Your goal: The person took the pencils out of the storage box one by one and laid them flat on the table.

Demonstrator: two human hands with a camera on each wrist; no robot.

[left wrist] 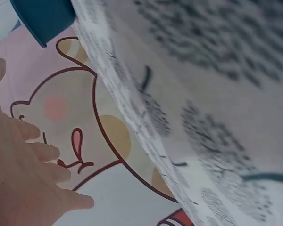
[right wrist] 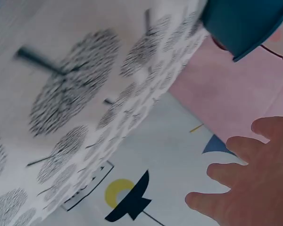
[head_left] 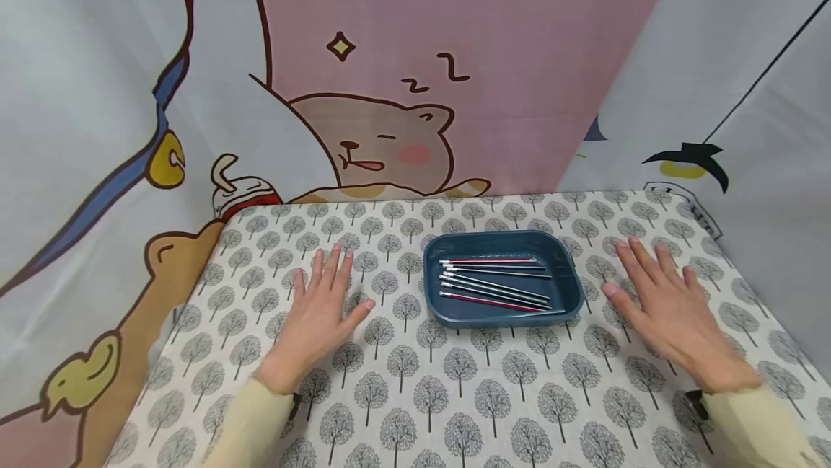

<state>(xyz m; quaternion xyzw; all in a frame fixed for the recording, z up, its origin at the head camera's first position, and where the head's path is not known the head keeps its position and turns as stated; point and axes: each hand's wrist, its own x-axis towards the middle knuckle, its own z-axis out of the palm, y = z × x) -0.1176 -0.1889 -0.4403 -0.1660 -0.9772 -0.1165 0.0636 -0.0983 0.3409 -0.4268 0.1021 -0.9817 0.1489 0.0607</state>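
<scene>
On the cloth-covered table sits a dark blue, rounded rectangular tray (head_left: 500, 321). Inside it lie several slim pencils (head_left: 493, 301) in red, dark and pale green-grey colours, their silvery, white-tipped ends at the left. To the left of the tray, my left hand (head_left: 321, 316) rests palm down with fingers straight and holds nothing. My right hand (head_left: 669, 309) lies likewise to the right of it, fingers spread, thumb toward the tray. Both wrist views show the straight fingers and a corner of the tray (left wrist: 47, 19), whose contents are hidden there.
A white cloth with grey tree prints (head_left: 402, 403) covers the table. Behind it hangs a pink and white curtain (head_left: 519, 78) with a sleeping bear drawing, and further printed fabric closes off both sides. Cream sleeves (head_left: 253, 425) cover both forearms.
</scene>
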